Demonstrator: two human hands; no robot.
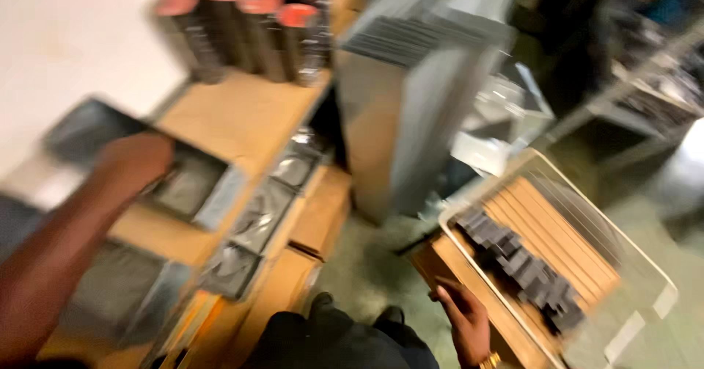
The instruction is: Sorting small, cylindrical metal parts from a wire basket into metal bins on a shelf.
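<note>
- Nearest in, the right hand (463,318) sits low, fingers (449,290) loosely curled and resting on the near edge of the crate (664,296) — touching the rim, gripping nothing I can make out.
- Inside that crate, tan slats (554,240) run their long axis up and away from the hand, and a row of dark blocks (517,262) lies along them just beyond the fingertips, on the far side.
- Over on the other side, the left hand (136,160) is stretched well out, forearm running from the near corner up across the boxes.
- That hand is closed over the edge of a dark flat tray (84,130) — the tray sticks out past the knuckles, up and to the left, roughly level. Blur hides the exact grip, but the fingers look wrapped, not spread.
- Under it, cardboard boxes (242,116) hold more grey trays (187,189) in a line, their long sides following the box edge.
- So the left hand is the one on a tray; the right is well apart, across the floor gap.
- Farther off, red-capped cans (253,24) stand upright on the box top, and a tall grey stack (407,97) rises beside them.
</note>
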